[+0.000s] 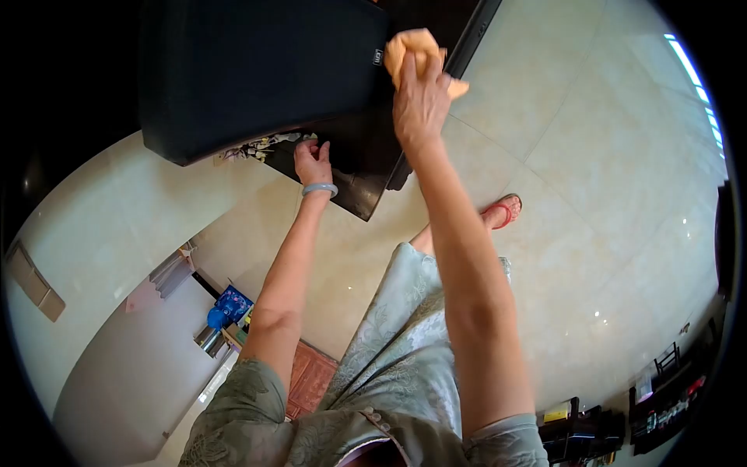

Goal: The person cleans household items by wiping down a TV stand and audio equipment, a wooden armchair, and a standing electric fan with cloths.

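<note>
My right hand (421, 105) is pressed on an orange cloth (416, 50), with its fingers over the crumpled fabric. The cloth lies at the edge of a dark, glossy cabinet (354, 187), beside a large black speaker (264, 70) with a small label. My left hand (313, 161), a pale bangle (320, 189) on its wrist, is near the cabinet's lower left part with curled fingers. Small pale and purple flowers (264, 145) show next to those fingertips, under the speaker's edge. Whether the left fingers hold anything is too small to tell.
Glossy tiled floor (576, 156) spreads to the right, with my sandalled foot (506, 212) on it. A reddish mat (311, 377) and blue items (228, 307) lie at the lower left. Dark furniture (587, 432) stands at the lower right.
</note>
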`<state>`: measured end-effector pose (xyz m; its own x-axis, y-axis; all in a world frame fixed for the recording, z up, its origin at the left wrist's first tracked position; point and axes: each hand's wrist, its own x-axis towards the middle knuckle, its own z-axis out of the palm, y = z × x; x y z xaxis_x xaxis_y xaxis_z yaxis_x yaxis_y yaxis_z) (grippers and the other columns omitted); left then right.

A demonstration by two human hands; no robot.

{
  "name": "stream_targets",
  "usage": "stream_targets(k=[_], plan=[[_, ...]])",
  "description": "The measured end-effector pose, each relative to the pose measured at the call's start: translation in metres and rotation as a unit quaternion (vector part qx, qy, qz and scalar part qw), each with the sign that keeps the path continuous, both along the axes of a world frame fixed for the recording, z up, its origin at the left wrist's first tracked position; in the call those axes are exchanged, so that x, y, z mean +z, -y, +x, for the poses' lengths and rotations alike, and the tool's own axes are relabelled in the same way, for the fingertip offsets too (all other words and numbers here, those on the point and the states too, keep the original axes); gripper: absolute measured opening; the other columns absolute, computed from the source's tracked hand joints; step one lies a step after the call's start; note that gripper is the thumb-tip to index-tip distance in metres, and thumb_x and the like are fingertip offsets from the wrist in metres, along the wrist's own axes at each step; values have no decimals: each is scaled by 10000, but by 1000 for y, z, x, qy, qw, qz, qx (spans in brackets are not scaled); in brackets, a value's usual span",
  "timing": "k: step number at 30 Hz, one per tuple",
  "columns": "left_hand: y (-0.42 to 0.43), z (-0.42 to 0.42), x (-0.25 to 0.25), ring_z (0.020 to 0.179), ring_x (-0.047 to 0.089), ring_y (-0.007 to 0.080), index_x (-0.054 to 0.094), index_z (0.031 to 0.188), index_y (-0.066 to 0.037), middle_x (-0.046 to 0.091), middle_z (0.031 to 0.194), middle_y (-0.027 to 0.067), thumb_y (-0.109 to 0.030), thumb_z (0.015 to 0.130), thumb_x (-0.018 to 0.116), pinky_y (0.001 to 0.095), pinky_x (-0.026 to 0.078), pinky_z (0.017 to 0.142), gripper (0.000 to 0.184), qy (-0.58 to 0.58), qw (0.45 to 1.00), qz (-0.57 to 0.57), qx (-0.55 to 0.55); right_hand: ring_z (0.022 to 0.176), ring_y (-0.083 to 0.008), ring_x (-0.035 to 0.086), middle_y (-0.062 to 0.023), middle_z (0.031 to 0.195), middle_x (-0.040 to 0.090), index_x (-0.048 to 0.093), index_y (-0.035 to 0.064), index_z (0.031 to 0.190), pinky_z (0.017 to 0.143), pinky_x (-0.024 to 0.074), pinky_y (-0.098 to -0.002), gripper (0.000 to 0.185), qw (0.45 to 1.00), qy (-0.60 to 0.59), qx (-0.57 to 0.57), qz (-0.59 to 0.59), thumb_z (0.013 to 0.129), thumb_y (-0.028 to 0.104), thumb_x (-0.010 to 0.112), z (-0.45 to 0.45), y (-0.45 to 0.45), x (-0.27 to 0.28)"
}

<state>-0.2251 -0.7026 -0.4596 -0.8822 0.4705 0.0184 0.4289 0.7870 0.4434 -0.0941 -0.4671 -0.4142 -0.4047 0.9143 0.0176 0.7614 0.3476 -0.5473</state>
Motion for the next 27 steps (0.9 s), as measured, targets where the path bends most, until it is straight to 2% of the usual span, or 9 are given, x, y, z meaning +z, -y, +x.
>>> stream_targets(k=[5,9,12,17,21,24,25,26,27], plan=[[-2,6,5,632,583,158,589,1025,-28,577,885,79,8,826,724,296,512,560,242,117,987,71,79,921,-314,551,-170,1275,439,506,104,1347,739,512,-385,497,995,80,31,-43,856,115,585,27,126,0],[9,1,-4,724,620,217,612,1064,-54,616,907,98,-25,788,758,342,535,665,313,85,995,24,49,955,-245,564,-65,1191,474,552,177,1276,720,542,-362,449,962,111,201,-147,834,139,617,45,206,23],[3,-1,10,889,618,290,596,1129,-60,622,966,114,-82,765,792,389,533,774,414,60,998,-20,23,999,-197,578,10,1195,485,591,228,1164,699,549,-343,331,922,125,315,-186,841,165,624,59,226,20],[-12,24,59,895,636,296,600,1112,-41,641,986,135,-111,804,755,387,535,784,351,22,998,-50,-41,1048,-220,591,-19,1242,551,632,238,1160,801,528,-379,308,912,207,275,-221,859,176,618,116,205,13],[-12,72,76,836,666,279,604,1111,-47,682,919,132,-198,834,718,390,534,789,335,172,978,-101,-59,1125,-308,601,-135,1213,623,666,207,1216,915,499,-389,380,887,247,147,-362,845,160,597,203,143,35],[-25,140,103,890,663,260,612,1106,-38,681,982,136,-304,829,727,385,531,796,401,330,935,-108,-70,1080,-324,615,-178,1218,619,634,166,1239,909,502,-393,410,902,162,123,-380,832,125,598,282,114,23],[-29,166,106,924,667,247,599,1139,-34,684,1024,134,-355,841,729,371,529,818,457,370,919,-115,-76,1100,-297,609,-153,1235,614,608,123,1263,934,497,-397,412,876,27,78,-475,854,167,616,305,105,28],[-25,194,84,1023,637,256,543,1244,-43,654,1118,152,-434,840,722,358,507,884,590,487,868,-38,-90,1120,-270,603,-128,1251,610,582,80,1288,958,493,-401,435,823,-110,33,-556,875,209,633,317,93,36],[-19,217,62,1122,608,266,486,1348,-52,623,1212,169,-513,839,715,346,485,949,724,593,797,40,-105,1120,-270,603,-128,1251,610,582,80,1288,958,493,-401,435,829,-105,43,-547,875,209,633,322,85,56]])
